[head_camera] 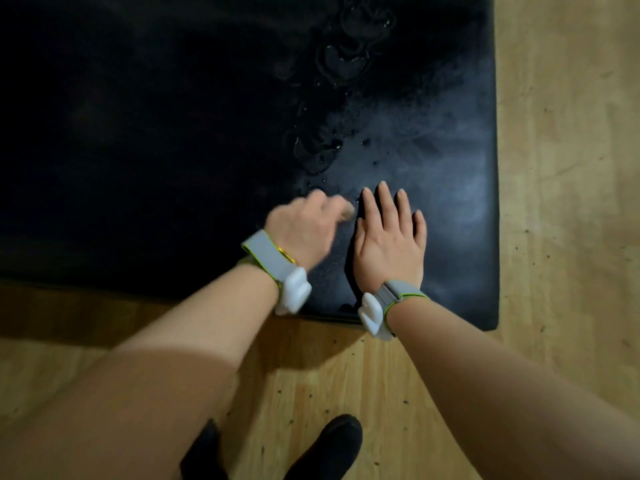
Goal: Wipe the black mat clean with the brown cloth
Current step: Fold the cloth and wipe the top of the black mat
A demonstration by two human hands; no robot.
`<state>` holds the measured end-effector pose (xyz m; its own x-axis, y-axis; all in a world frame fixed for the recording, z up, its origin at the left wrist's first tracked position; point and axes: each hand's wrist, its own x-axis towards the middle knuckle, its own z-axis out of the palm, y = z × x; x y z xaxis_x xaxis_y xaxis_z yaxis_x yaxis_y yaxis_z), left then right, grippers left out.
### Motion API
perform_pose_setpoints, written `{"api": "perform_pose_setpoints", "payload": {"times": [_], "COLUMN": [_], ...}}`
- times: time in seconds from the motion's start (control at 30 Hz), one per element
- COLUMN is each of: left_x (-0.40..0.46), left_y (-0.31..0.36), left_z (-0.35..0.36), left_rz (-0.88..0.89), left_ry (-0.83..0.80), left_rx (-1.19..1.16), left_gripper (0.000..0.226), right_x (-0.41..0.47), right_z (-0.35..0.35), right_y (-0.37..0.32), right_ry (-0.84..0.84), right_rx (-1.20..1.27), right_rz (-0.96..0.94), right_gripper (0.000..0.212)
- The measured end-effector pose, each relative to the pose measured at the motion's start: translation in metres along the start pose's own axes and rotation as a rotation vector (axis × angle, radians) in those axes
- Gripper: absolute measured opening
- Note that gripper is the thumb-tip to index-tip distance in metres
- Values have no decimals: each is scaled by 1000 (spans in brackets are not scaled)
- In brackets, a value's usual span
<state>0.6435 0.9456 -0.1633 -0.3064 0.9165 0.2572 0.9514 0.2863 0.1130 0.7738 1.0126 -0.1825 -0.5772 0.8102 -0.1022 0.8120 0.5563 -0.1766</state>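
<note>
Right hand (391,244) flat on black mat (173,150); left hand (304,226) beside.

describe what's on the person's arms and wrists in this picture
Both forearms are bare, with no sleeves in view. Each wrist carries a grey strap edged in yellow-green with a white plastic module: left wrist band, right wrist band. A thin gold bangle sits beside the left strap.

One black mat (173,133), under both hands. Two hands: left hand (304,226), right hand (389,244). Two grey wristbands, one on each wrist (268,258) (398,292). One scrap of brown cloth (346,209) at the left hand's fingers. One dark shoe (329,448), nearer than the hands.
</note>
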Motion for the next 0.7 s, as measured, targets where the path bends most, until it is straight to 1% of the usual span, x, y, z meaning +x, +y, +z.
{"api": "perform_pose_setpoints", "payload": {"times": [0.03, 0.1, 0.13, 0.27, 0.33, 0.4, 0.47, 0.53, 0.6, 0.67, 0.7], "left_x": [10, 27, 30, 29, 29, 29, 28, 26, 27, 28, 28], "left_y": [-15, -35, -40, -39, -40, -43, -43, -42, -44, -45, -45], "left_z": [1, -1, 0, 2, 6, 7, 9, 9, 10, 9, 9], "left_rz": [-69, -238, -286, -269, -268, -272, -265, -246, -230, -233, -233], "left_ry": [-1, -63, -89, -42, -37, -18, -1, 8, 19, 18, 17], "left_rx": [32, 34, 27, 0, -7, -10, -20, -28, -14, -14, -17], "left_gripper": [17, 10, 13, 16, 16, 13, 11, 11, 15, 18, 19], "right_x": [0, 1, 1, 3, 10, 30, 66, 106, 136, 144, 145], "right_z": [1, 2, 2, -2, -9, -21, -30, -36, -34, -26, -23], "right_y": [-1, 0, 0, -2, -2, 1, 5, 10, 14, 17, 17], "right_ry": [6, 21, 29, 27, 66, 106, 127, 95, 22, -20, -10], "right_rx": [2, -2, -3, 28, 67, 109, 148, 137, 84, 40, 29], "right_rz": [2, -4, -6, -5, 0, 1, 6, 28, 53, 46, 37], "right_gripper": [50, 49, 49, 48, 44, 37, 36, 43, 48, 49, 50]}}
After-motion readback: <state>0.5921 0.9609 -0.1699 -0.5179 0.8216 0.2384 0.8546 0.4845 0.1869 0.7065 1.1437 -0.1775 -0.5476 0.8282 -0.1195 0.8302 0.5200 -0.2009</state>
